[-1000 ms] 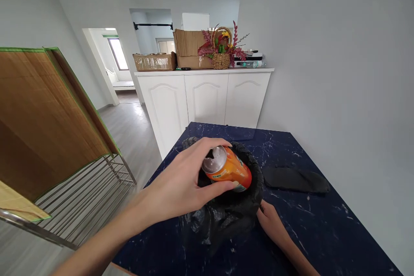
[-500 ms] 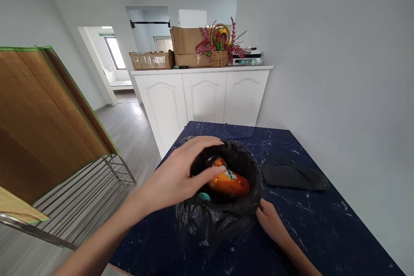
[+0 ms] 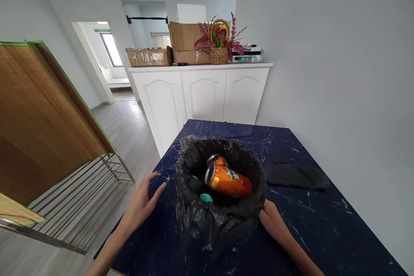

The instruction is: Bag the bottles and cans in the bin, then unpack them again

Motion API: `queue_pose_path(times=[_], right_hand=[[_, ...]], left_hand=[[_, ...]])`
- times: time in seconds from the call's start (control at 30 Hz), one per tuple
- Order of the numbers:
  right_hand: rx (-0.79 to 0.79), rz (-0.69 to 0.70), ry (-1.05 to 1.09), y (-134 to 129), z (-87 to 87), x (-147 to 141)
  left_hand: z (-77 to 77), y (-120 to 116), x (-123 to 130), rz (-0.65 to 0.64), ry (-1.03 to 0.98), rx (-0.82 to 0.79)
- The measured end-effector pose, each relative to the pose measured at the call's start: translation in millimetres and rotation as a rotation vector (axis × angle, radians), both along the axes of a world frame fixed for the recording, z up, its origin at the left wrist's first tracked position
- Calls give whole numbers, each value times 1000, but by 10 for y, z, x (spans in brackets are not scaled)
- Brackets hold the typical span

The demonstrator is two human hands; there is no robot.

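Note:
A round trash bin lined with a black plastic bag (image 3: 210, 220) stands on the dark blue marbled table. Inside, an orange Mirinda can (image 3: 231, 181) lies tilted across a second orange can (image 3: 217, 159). Two teal bottle caps show at the left inside, one cap (image 3: 206, 198) nearer the front. To the left of the bin and apart from it, my left hand (image 3: 144, 200) is open above the table edge, thumb and fingers spread, holding nothing. Against the bin's lower right side, my right hand (image 3: 273, 222) is closed on it, its fingertips partly hidden by the bag.
A folded black plastic bag (image 3: 296, 175) lies right of the bin on the blue table (image 3: 310, 224). Beyond stands a white cabinet (image 3: 203, 95) bearing cardboard boxes (image 3: 148, 57) and a flower basket (image 3: 219, 55). On the left is a metal rack (image 3: 61, 220) under an orange-brown cover.
My left hand has let go of the can and withdrawn leftward out of the bin. The can now rests inside. My right hand stays at the bin's side.

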State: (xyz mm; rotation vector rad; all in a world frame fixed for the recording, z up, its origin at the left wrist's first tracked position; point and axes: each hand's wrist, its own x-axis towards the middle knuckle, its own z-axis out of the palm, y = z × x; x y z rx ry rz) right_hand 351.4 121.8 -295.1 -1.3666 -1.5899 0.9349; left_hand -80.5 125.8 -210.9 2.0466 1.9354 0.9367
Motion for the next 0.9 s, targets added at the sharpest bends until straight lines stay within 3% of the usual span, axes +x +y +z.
queue_pose_path(times=[0.13,0.27,0.57,0.9], right_hand=[[3,-15,7,0,-17,-1],[-4,-5,16,3,-16,7],[-30,-4,73,18,-30,25],[-41,-43,-23,0,-79,52]], left_hand=[[-603,-95,-224,-37,200,-24],[-859,-194,-240,-76,332,1],[-879,-251,-164,-59,363,36],[-856,-282,-160,-62,333,11]])
